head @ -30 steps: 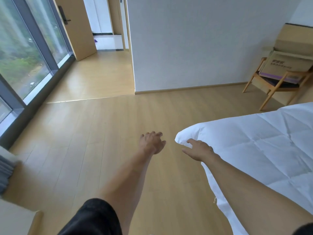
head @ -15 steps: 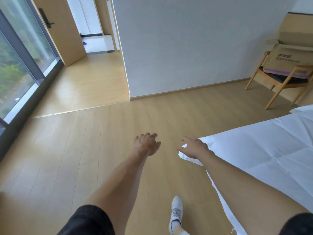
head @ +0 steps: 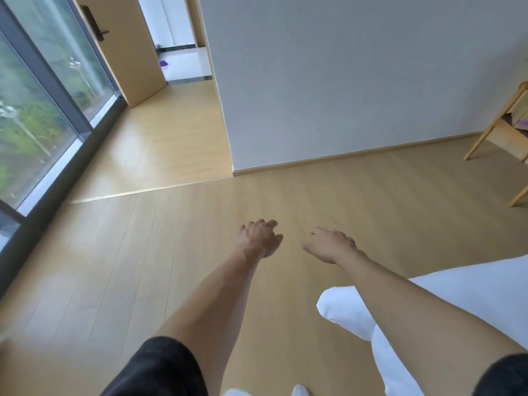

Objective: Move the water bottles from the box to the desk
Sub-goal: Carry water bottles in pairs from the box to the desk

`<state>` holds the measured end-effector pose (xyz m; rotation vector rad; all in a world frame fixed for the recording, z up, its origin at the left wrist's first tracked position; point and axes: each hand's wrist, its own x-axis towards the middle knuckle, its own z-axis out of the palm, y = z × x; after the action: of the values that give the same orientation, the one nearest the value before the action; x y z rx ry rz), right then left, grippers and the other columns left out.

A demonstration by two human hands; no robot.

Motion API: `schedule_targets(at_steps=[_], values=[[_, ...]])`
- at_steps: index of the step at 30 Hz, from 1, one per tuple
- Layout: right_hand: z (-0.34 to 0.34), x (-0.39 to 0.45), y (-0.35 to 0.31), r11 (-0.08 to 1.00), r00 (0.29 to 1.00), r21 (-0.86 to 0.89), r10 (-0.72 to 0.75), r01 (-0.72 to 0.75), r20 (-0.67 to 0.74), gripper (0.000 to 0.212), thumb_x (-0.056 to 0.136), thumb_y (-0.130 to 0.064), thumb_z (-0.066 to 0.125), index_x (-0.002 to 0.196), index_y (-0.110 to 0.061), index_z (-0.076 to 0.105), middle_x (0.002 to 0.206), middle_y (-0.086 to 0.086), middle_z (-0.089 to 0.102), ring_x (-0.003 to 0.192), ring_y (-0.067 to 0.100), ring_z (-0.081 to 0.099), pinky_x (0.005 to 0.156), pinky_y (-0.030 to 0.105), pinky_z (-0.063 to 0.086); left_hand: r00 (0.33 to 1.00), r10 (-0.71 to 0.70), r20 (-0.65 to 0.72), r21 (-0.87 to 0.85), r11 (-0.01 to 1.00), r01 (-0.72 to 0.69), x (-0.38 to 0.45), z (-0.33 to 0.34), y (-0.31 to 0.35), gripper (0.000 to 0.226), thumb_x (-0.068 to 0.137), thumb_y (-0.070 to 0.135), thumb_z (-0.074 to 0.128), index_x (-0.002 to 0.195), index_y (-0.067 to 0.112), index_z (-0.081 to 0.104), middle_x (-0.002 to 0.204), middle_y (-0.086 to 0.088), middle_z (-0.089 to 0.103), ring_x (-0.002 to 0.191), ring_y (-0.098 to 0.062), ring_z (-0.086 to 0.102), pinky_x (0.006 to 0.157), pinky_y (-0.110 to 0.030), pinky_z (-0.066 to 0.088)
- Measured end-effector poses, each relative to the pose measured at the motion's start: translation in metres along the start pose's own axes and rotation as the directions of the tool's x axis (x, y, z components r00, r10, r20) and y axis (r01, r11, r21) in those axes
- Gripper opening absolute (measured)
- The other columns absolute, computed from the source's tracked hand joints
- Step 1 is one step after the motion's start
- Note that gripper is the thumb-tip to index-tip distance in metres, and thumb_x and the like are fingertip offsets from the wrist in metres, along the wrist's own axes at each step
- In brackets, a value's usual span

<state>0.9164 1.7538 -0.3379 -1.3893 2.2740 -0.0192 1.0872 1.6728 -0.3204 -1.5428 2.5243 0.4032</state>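
Partial views dominate the right edge: a light wooden chair [head: 503,130] is cut off there, showing only two legs, part of the frame and a sliver of something purple and tan on its seat, too little to identify. No water bottle, box or desk can be made out anywhere in the head view, so where the bottles lie relative to either hand cannot be told. White quilted bedding [head: 468,298] fills the lower right, its rounded corner partly hidden behind the right forearm. Two white shoe tips [head: 300,391] are clipped by the bottom edge. Left hand [head: 261,238], on a bare arm with a black short sleeve [head: 160,370], hangs over the pale wood plank floor [head: 120,281] with fingers loosely curled and holding nothing. Right hand [head: 331,245] hangs just beside it, apart from it, palm down, fingers relaxed and slightly spread, also holding nothing. Tall glass window with dark frame [head: 43,115] runs along the left, blurred greenery behind it. Light wooden door with a dark handle [head: 125,50] stands open beyond, leading to a white tiled area where a small purple object [head: 163,63] lies, too small to identify. Plain grey-white wall [head: 343,75] with a wooden skirting strip occupies the centre.
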Motion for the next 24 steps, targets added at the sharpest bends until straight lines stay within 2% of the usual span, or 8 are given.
schedule_targets(at_steps=[13, 19, 24], values=[[-0.074, 0.176, 0.004, 0.999, 1.000, -0.034, -0.019, 0.019, 0.006, 0.063, 0.090, -0.062, 0.050, 0.146, -0.032, 0.044, 0.145, 0.006, 0.054, 0.132, 0.030, 0.050, 0.103, 0.041, 0.038, 0.999, -0.043, 0.009, -0.016, 0.999, 0.043, 0.193, -0.038, 0.008, 0.051, 0.101, 0.049, 0.039, 0.149, 0.033, 0.042, 0.146, -0.003, 0.051, 0.134, -0.027, 0.046, 0.111, -0.042, 0.030], [-0.111, 0.265, 0.005, 0.997, 0.998, -0.031, 0.064, -0.065, -0.019, 0.062, 0.090, -0.062, 0.050, 0.145, -0.033, 0.045, 0.144, 0.004, 0.054, 0.133, 0.028, 0.049, 0.103, 0.038, 0.037, 0.999, 0.033, 0.005, -0.032, 0.999, -0.033, 0.296, -0.068, 0.010, 0.051, 0.101, 0.048, 0.039, 0.150, 0.034, 0.041, 0.146, -0.002, 0.049, 0.134, -0.026, 0.045, 0.113, -0.041, 0.029], [-0.138, 0.350, -0.019, 0.994, 0.996, -0.049, 0.095, -0.094, 0.001, 0.061, 0.092, -0.063, 0.049, 0.145, -0.032, 0.046, 0.143, 0.006, 0.053, 0.133, 0.028, 0.049, 0.104, 0.038, 0.038, 0.998, 0.062, 0.002, -0.025, 0.998, -0.062, 0.394, -0.098, -0.023, 0.051, 0.101, 0.049, 0.038, 0.150, 0.033, 0.040, 0.146, -0.002, 0.050, 0.134, -0.025, 0.045, 0.112, -0.041, 0.030]])
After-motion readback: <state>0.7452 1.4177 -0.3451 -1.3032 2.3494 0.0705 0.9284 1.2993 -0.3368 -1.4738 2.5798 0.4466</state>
